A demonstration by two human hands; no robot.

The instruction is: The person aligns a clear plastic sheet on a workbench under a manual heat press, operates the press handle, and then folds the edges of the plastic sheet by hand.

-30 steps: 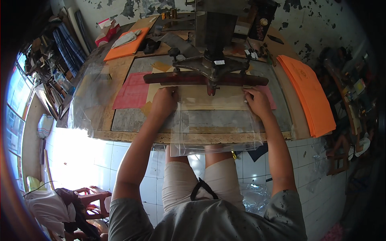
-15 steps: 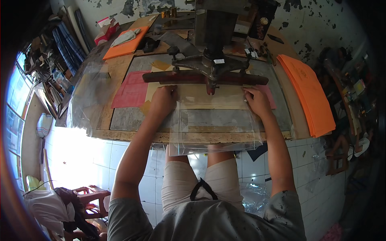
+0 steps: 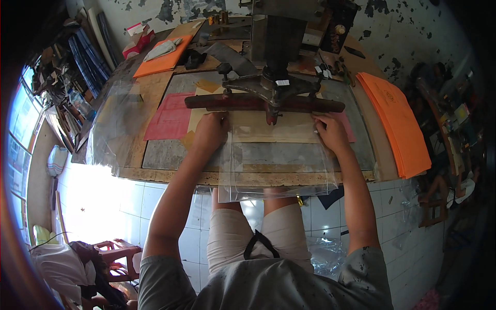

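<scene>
A clear plastic sheet or bag (image 3: 279, 161) lies across the front of the worktable, its near end hanging over the edge. My left hand (image 3: 211, 129) is closed on its far left corner, fingers curled inward. At the far right corner my right hand (image 3: 331, 130) pinches the plastic between thumb and fingers. Directly beyond both hands runs the dark red press bar (image 3: 305, 104), carried by a metal bracket (image 3: 250, 82) on a thick column. The plastic's far edge reaches the bar; whether the bar presses on it, I cannot tell. Beneath lie a cream sheet (image 3: 253, 135) and a pink sheet (image 3: 168, 120).
Orange sheets (image 3: 395, 124) are stacked at the table's right. More clear plastic (image 3: 111, 126) drapes over the left side. A cloth (image 3: 161, 48) rests on an orange pile at the back left. A red stool (image 3: 116, 254) stands on the floor, lower left.
</scene>
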